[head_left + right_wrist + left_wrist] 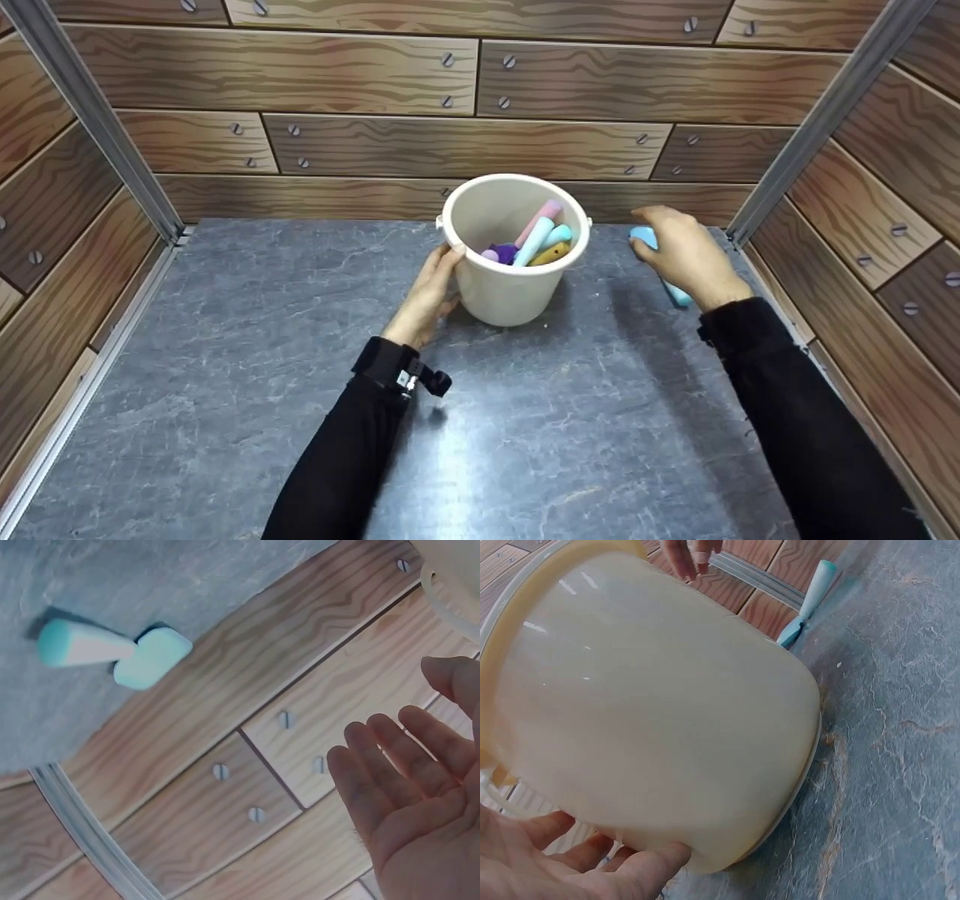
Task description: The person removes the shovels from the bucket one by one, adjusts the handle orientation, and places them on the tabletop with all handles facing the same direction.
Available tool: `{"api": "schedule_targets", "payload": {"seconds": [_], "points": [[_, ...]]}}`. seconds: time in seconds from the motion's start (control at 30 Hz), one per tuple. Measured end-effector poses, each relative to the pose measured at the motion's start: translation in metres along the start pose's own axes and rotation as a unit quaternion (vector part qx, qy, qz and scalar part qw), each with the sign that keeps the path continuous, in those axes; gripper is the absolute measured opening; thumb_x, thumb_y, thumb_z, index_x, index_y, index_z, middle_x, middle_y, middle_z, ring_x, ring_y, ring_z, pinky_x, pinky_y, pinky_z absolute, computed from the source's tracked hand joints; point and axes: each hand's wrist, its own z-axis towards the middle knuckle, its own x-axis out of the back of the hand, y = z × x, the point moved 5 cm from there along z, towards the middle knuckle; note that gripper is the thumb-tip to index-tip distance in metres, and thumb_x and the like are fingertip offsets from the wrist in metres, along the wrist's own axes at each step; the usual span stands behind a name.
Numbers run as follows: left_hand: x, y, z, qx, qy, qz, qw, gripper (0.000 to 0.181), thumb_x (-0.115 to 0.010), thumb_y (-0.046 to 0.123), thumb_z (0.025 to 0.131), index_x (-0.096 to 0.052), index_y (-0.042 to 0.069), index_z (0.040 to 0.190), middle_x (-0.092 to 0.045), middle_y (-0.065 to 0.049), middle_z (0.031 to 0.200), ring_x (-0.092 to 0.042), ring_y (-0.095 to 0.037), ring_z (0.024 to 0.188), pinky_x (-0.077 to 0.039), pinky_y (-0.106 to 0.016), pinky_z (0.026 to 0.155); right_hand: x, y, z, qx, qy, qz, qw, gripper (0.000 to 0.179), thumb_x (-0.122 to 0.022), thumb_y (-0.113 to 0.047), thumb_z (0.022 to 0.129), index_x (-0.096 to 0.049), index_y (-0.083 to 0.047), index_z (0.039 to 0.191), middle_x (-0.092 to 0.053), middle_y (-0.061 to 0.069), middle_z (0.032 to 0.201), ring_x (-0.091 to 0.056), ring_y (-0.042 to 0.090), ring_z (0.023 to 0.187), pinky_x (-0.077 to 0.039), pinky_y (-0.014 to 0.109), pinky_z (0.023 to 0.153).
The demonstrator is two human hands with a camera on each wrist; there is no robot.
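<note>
A cream bucket [510, 296] stands upright near the back wall. Inside lie a pink stick-shaped piece [538, 221], pale turquoise handles [533, 241], a purple piece [504, 253] and a yellow piece [550, 253]. My left hand [427, 300] touches the bucket's left side with loosely extended fingers, its thumb just below the rim; the left wrist view shows the fingers [656, 870] against the wall. My right hand [690, 251] hovers with spread fingers over a turquoise toy shovel [154, 660] lying on the table, and partly hides it in the head view.
Wood-patterned panels [367, 75] close off the back and both sides, with grey metal corner posts [817, 112]. The grey marbled tabletop [247, 337] stretches left and in front of the bucket. The toy shovel lies close to the right corner.
</note>
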Motion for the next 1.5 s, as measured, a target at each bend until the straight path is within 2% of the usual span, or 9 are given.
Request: {"api": "schedule_targets", "payload": {"seconds": [0.17, 0.33, 0.47, 0.73, 0.9, 1.37, 1.5], "points": [[0.0, 0.0, 0.0, 0.003, 0.001, 0.001, 1.0, 0.092, -0.059, 0.05, 0.114, -0.022, 0.009, 0.187, -0.023, -0.021, 0.195, -0.02, -0.044, 0.183, -0.021, -0.076, 0.148, 0.01, -0.014, 0.0, 0.051, 0.035, -0.047, 0.997, 0.048, -0.075, -0.016, 0.113, -0.068, 0.004, 0.156, -0.071, 0.031, 0.158, -0.07, 0.054, 0.145, -0.06, 0.072, 0.118], [0.0, -0.001, 0.0, 0.007, 0.004, 0.002, 1.0, 0.092, -0.059, 0.051, 0.115, -0.021, 0.009, 0.188, -0.023, -0.022, 0.195, -0.019, -0.045, 0.184, -0.02, -0.076, 0.148, 0.018, -0.028, 0.001, 0.102, 0.066, -0.095, 0.988, 0.044, -0.08, -0.014, 0.11, -0.072, 0.001, 0.151, -0.077, 0.027, 0.152, -0.077, 0.05, 0.136, -0.067, 0.071, 0.105], [0.0, 0.0, 0.0, 0.007, 0.006, 0.001, 1.0, 0.092, -0.06, 0.05, 0.115, -0.021, 0.01, 0.188, -0.022, -0.022, 0.195, -0.019, -0.045, 0.184, -0.02, -0.076, 0.148, 0.023, -0.038, 0.003, 0.131, 0.074, -0.108, 0.9827, 0.045, -0.082, -0.016, 0.109, -0.073, -0.001, 0.151, -0.078, 0.025, 0.151, -0.077, 0.048, 0.136, -0.067, 0.069, 0.106], [0.001, -0.001, 0.0, 0.003, 0.006, 0.009, 0.9999, 0.091, -0.059, 0.051, 0.116, -0.022, 0.01, 0.188, -0.022, -0.021, 0.195, -0.019, -0.044, 0.184, -0.022, -0.076, 0.147, 0.027, -0.056, 0.011, 0.162, 0.049, -0.121, 0.978, 0.053, -0.084, -0.025, 0.111, -0.071, -0.003, 0.157, -0.072, 0.02, 0.162, -0.075, 0.046, 0.142, -0.067, 0.067, 0.109], [0.001, 0.0, -0.001, -0.002, 0.0, 0.012, 0.9999, 0.092, -0.058, 0.052, 0.116, -0.021, 0.008, 0.187, -0.02, -0.021, 0.195, -0.018, -0.042, 0.184, -0.024, -0.075, 0.147, 0.026, -0.066, 0.016, 0.166, 0.028, -0.126, 0.9776, 0.055, -0.086, -0.023, 0.109, -0.07, -0.004, 0.158, -0.071, 0.02, 0.165, -0.075, 0.046, 0.144, -0.067, 0.067, 0.111], [0.0, -0.001, -0.001, 0.006, 0.008, 0.015, 0.9998, 0.09, -0.059, 0.052, 0.116, -0.023, 0.01, 0.187, -0.023, -0.022, 0.195, -0.023, -0.045, 0.182, -0.026, -0.076, 0.146, 0.018, -0.101, 0.032, 0.197, -0.009, -0.123, 0.9726, 0.056, -0.083, -0.027, 0.111, -0.068, -0.004, 0.161, -0.073, 0.019, 0.162, -0.076, 0.045, 0.142, -0.066, 0.064, 0.115], [0.001, -0.001, -0.001, 0.006, 0.009, 0.016, 0.9998, 0.09, -0.059, 0.052, 0.116, -0.023, 0.011, 0.187, -0.023, -0.021, 0.195, -0.022, -0.044, 0.183, -0.026, -0.077, 0.146, 0.015, -0.109, 0.037, 0.207, -0.017, -0.114, 0.9715, 0.051, -0.083, -0.025, 0.111, -0.071, -0.004, 0.156, -0.077, 0.017, 0.155, -0.079, 0.044, 0.135, -0.068, 0.064, 0.111]]}}
